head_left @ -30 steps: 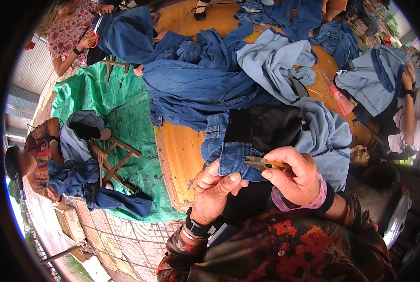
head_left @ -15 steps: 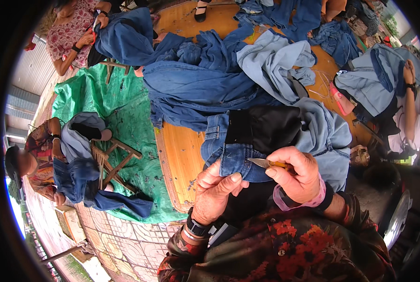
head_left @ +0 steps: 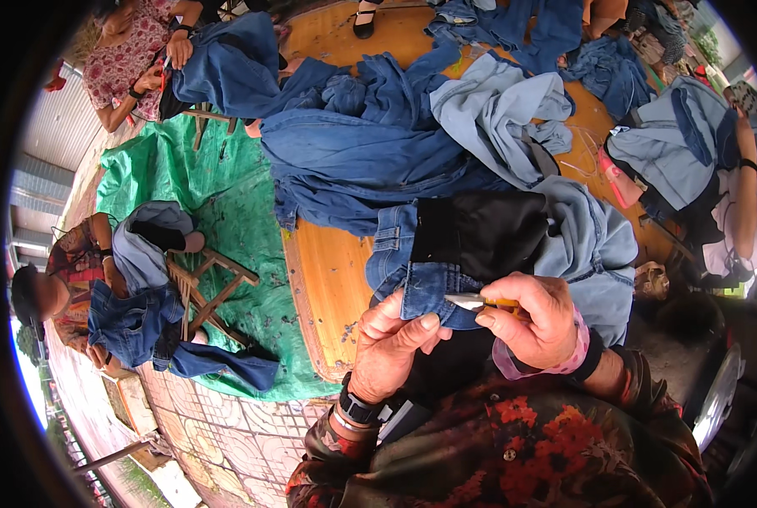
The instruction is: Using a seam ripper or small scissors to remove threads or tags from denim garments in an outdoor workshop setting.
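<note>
Yellow-handled snips (head_left: 468, 300) have just tilted flatter, pinched in the right hand (head_left: 537, 323) over the dark denim piece (head_left: 429, 284), at the near edge of the worktop (head_left: 334, 296). The left hand (head_left: 393, 345) has its grip closed on that denim. Across the worktop I see heaped blue jeans (head_left: 370, 151).

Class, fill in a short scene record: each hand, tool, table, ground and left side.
Left hand: pinches blue denim
Right hand: holds small snips
Tool: yellow handle, pale metal blades at the denim
Table: wooden, bearing heaped jeans
Ground: green sheet beside the table
Left side: person handling denim, near wooden stool
</note>
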Tool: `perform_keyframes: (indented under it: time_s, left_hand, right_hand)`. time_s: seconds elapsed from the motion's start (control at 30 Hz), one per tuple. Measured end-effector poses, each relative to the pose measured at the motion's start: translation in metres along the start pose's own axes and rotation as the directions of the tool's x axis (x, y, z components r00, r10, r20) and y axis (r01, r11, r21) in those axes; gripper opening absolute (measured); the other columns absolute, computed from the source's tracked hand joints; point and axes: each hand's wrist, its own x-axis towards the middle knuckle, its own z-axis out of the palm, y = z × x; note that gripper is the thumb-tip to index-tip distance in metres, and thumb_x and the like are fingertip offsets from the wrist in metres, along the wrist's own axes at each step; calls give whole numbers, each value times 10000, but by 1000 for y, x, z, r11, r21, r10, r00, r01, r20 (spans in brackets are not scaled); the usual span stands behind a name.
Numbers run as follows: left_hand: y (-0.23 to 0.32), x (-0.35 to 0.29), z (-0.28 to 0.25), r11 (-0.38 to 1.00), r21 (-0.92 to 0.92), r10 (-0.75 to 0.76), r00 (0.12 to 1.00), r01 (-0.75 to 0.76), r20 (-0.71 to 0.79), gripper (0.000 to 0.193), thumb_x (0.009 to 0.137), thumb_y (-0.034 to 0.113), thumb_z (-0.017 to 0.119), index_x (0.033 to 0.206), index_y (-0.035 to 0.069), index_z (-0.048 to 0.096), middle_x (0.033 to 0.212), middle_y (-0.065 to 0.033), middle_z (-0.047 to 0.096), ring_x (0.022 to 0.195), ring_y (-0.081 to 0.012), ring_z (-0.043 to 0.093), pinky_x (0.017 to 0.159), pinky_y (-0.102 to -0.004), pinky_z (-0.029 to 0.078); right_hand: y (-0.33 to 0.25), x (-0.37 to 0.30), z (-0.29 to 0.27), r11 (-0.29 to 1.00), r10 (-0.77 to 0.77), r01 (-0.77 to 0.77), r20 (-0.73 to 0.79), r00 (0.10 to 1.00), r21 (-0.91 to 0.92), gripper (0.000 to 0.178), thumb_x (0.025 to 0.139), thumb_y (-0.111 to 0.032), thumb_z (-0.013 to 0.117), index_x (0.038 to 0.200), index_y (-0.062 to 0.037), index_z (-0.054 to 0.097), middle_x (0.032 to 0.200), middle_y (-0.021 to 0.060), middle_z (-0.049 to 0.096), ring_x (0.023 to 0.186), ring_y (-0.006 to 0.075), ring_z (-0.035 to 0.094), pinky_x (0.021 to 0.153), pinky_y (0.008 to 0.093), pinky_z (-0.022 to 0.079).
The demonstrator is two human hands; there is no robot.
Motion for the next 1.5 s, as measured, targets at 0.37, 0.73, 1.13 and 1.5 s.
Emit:
perform_keyframes:
  time_s: [0.37,0.73,1.13,1.5]
  left_hand:
    - [0,-22,-29,962,164,-218,976,218,-15,133,836,59,584,963,34,612,760,-50,630,559,-58,470,524,-194,384]
    - [23,-26,-35,786,613,42,984,76,-175,185,829,-20,542,1007,15,575,875,-32,598,692,-59,499,662,-198,423]
    - [28,44,-71,203,961,381,919,-190,101,242,814,102,590,1040,20,557,911,-126,595,795,-262,575,698,-323,458]
    - [35,94,6,841,488,-242,969,232,-42,127,808,93,621,905,16,593,827,-17,612,757,-90,559,727,-229,440]
  right_hand:
    - [3,-10,-18,978,200,-192,100,975,-84,429,691,-226,750,1015,-58,526,741,93,625,587,232,617,530,303,484]
    - [21,-17,-16,960,71,7,268,961,-279,226,629,-43,673,806,-91,542,674,22,544,592,217,564,522,320,438]
    - [30,-30,-9,962,-30,97,253,967,-257,201,640,-68,656,799,-103,540,649,14,499,580,208,548,504,329,417]
    - [28,-34,-7,947,-133,180,185,974,-266,162,665,-134,647,763,-97,524,641,27,456,574,207,536,506,336,418]
